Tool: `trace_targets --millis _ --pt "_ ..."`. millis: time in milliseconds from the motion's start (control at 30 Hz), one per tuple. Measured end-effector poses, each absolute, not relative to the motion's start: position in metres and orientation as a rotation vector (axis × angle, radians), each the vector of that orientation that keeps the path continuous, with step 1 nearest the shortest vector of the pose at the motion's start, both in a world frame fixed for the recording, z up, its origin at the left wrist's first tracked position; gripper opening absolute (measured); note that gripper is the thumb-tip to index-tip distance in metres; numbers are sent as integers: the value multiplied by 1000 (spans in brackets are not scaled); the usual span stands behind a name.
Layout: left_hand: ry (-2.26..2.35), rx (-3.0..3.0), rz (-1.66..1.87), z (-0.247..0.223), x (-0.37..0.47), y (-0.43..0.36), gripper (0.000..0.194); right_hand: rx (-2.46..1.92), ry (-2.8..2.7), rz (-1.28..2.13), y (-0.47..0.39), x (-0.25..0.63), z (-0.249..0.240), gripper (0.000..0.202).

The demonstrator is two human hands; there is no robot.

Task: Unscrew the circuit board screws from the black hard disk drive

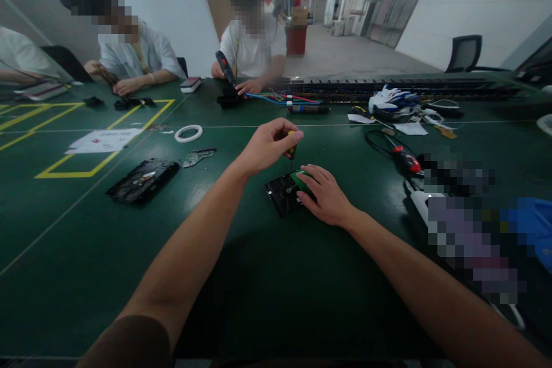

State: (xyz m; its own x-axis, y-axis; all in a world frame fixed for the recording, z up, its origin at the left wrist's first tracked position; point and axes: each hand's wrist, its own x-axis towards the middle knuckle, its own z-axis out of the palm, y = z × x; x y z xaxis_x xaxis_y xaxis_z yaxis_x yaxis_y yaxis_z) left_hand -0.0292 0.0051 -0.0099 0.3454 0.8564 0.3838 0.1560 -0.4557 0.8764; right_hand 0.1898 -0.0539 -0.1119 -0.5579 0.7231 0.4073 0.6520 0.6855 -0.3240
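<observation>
1. Black and flat, the drive unit [280, 198] lay on the green table [64, 270], straight ahead of the person and between the two hands.
2. The left hand [272, 146] was closed around a screwdriver [292, 152] with a yellow-and-black handle, thumb and fingers gathered near its top. The tool stood nearly upright, its thin shaft pointing down at the far edge of the drive unit; whether the tip touched, I could not tell.
3. The right hand [325, 195] was partly spread, palm down, its fingers resting over a green circuit board [299, 178] at the right side of the drive unit.
4. To the left, well apart from the hands, lay a black casing [144, 179], with a loose circuit board [199, 157] just beside it and a white ring [188, 140] beyond. Farther left, a paper sheet [103, 141] overlapped yellow lines [69, 174] marked on the tabletop.
5. To the right lay a red-and-black tool [406, 159], and behind it a heap of white-and-blue gloves [390, 100].
6. Across the table, a co-worker in white [269, 49] gripped a dark handheld tool [226, 68] near coloured wires [269, 96]; another seated person [155, 52] worked farther left.
</observation>
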Motion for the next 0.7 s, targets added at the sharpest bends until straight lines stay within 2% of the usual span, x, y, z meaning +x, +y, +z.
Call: trace_targets --millis 333,700 --pt "854 1891 1112 -10 -31 5 31 -1045 -2399 157 -55 189 -110 49" --pt "856 1802 1074 -9 -30 5 20 -1069 -2409 156 -56 190 -108 47"
